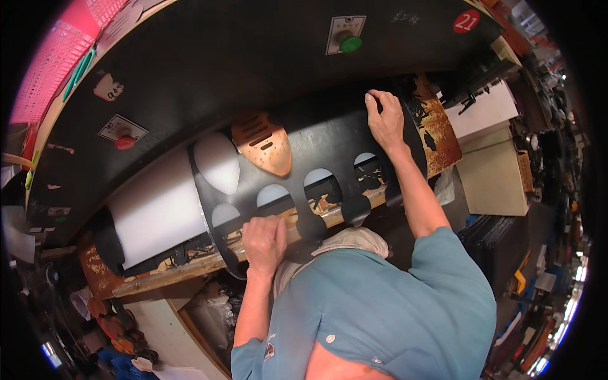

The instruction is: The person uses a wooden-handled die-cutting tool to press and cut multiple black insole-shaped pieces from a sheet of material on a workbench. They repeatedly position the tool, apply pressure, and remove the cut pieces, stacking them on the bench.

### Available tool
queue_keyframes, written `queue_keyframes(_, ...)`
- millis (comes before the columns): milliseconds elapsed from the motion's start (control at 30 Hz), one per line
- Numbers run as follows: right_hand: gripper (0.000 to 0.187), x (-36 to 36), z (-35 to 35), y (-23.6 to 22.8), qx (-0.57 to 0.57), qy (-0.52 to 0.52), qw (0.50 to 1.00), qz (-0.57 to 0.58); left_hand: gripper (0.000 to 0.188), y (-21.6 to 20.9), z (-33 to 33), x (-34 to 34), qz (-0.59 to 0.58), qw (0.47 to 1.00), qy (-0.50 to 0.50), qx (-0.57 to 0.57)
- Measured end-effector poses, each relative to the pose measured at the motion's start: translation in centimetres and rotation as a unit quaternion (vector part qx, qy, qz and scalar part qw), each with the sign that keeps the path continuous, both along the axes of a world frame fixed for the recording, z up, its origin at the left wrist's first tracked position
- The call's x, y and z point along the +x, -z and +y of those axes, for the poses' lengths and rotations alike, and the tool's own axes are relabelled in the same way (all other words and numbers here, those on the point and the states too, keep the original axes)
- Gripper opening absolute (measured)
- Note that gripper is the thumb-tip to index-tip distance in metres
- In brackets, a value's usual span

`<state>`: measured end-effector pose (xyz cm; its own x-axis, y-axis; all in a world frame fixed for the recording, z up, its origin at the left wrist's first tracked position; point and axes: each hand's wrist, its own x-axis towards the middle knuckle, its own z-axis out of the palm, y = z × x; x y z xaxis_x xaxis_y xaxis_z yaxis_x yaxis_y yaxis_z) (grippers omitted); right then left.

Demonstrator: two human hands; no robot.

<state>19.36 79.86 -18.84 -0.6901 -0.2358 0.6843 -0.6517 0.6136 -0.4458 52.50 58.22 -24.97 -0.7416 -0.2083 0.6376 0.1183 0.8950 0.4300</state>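
Observation:
A black sheet [316, 152] lies across a white board [158, 209], with rounded openings cut along its near edge. On it rests an orange pointed plate [263, 144] with dark slots, its tip toward me. To the left of that plate, a pointed cut-out shows the white board beneath. My left hand [264, 244] is closed at the sheet's near edge, just below the openings; what its curled fingers hold is hidden. Over the far right part of the sheet, my right hand [385, 120] has its fingers bent and thumb near the index finger. Anything between them cannot be made out.
A large black machine panel [234, 57] overhangs the far side, bearing a green button [350, 44] and a red button [125, 142]. A worn wooden edge [158, 275] runs along the front. A pink basket [60, 60] stands far left; a pale box [494, 171] is at right.

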Motion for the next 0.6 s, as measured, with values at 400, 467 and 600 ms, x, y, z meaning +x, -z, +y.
queue_keyframes(400,0.014,7.4,1.9,-5.4,-0.149,-0.23,0.962,-0.008,0.024,-0.5,1.0,-0.6,0.017,0.998,-0.051,-0.021)
queue_keyframes(467,0.016,9.8,3.8,-1.6,-0.17,-0.173,0.968,-0.072,0.025,-0.7,1.3,-0.6,0.013,0.998,-0.06,-0.03)
queue_keyframes(600,0.012,12.8,4.4,4.0,0.039,-0.168,0.981,0.086,0.023,-1.1,1.5,-0.8,-0.011,0.998,-0.064,-0.026)
